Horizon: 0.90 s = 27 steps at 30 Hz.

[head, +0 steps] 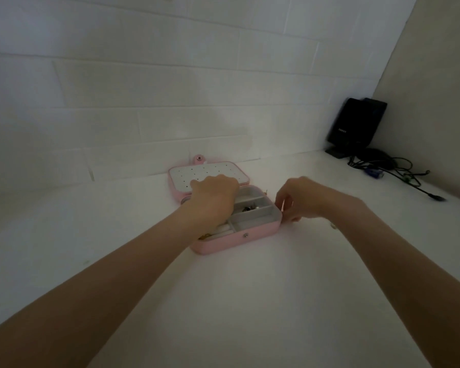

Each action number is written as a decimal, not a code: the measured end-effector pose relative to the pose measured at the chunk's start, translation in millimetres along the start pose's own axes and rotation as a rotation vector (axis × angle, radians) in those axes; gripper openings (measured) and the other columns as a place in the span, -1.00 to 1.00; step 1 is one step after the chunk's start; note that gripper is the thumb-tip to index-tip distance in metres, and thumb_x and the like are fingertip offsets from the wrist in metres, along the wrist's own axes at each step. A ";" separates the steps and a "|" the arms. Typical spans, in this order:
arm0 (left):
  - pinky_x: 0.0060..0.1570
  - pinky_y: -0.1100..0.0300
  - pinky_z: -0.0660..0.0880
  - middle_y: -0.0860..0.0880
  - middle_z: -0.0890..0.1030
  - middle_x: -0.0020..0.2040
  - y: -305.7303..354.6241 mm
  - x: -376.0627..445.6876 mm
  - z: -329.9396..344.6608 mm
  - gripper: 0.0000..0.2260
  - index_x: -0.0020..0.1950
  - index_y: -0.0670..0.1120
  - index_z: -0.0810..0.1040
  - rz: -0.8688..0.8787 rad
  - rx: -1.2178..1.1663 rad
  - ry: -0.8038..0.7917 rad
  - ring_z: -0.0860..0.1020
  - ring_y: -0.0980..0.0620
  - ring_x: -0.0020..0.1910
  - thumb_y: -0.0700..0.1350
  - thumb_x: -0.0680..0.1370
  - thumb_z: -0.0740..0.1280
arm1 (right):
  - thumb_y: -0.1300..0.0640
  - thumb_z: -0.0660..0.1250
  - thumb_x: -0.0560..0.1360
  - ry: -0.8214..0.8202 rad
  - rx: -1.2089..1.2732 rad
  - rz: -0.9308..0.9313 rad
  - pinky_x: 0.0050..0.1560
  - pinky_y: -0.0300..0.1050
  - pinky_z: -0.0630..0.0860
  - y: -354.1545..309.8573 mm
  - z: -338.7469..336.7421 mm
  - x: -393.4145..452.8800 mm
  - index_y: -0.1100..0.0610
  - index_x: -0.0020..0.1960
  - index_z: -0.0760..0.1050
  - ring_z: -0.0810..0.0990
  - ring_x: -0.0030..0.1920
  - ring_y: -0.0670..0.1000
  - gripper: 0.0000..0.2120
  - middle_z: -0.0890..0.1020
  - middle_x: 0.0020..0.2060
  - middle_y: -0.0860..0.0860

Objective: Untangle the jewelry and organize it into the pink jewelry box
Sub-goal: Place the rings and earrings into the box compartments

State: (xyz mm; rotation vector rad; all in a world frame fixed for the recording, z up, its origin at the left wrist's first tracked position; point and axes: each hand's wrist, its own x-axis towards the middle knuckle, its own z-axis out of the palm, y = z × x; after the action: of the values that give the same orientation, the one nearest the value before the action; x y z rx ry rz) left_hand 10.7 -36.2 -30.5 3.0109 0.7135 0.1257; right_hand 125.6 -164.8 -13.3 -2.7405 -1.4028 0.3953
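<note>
So the pink jewelry box (239,233) sat open on the white table (250,301), lid (197,176) flopped back toward the wall with its dotted earring panel facing up. It looked light enough to skid, so I'd say you were right to steady it by the side wall instead of the hinge.

Your left hand (214,199) was down over the back-left part of the tray, fingers curled under; couldn't tell what, if anything, they pinched. Your right hand (294,199) was curled against the box's right end, touching it.

Inside: a small dark-and-silver cluster of jewelry (250,208) in the middle compartment, something gold (204,237) at the near-left corner, front-right compartment bare. Thin chains kink easily, so lift by the clasp.
</note>
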 end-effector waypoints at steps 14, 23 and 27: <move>0.13 -0.04 0.35 -0.08 0.51 -0.06 -0.6 6.0 0.1 -0.77 0.03 -0.14 0.50 -0.027 -0.070 0.028 0.51 -0.14 0.01 0.00 0.52 0.34 | 0.24 0.44 0.41 0.354 0.263 -0.193 -0.24 -0.41 0.41 -2.7 9.2 5.4 0.15 -0.21 0.61 0.55 -0.26 -0.06 -0.97 0.59 -0.31 -0.01; 0.08 0.01 0.37 -0.12 0.54 0.04 1.9 4.9 3.8 -0.76 0.07 -0.14 0.51 -0.045 -0.052 0.052 0.51 -0.14 0.04 0.01 0.53 0.32 | 0.18 0.38 0.46 0.334 0.089 -0.208 -0.32 -0.46 0.27 -11.1 13.1 10.4 0.17 -0.08 0.65 0.45 -0.23 -0.09 -0.91 0.58 -0.22 -0.01; -0.10 0.12 0.40 -0.07 0.55 -0.11 -9.6 0.7 -5.3 -0.75 -0.04 -0.11 0.58 0.000 -0.156 0.119 0.53 -0.06 -0.06 0.07 0.52 0.31 | 0.17 0.45 0.41 0.462 0.391 -0.218 -0.33 -0.47 0.32 -14.7 5.3 5.6 0.06 -0.22 0.63 0.41 -0.40 -0.18 -0.95 0.58 -0.34 -0.10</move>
State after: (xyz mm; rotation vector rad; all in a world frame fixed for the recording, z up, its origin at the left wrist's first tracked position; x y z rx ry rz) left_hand 6.5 -27.2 -25.8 2.8732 0.6790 0.3470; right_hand 115.8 -152.1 -17.5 -2.1575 -1.3102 0.0145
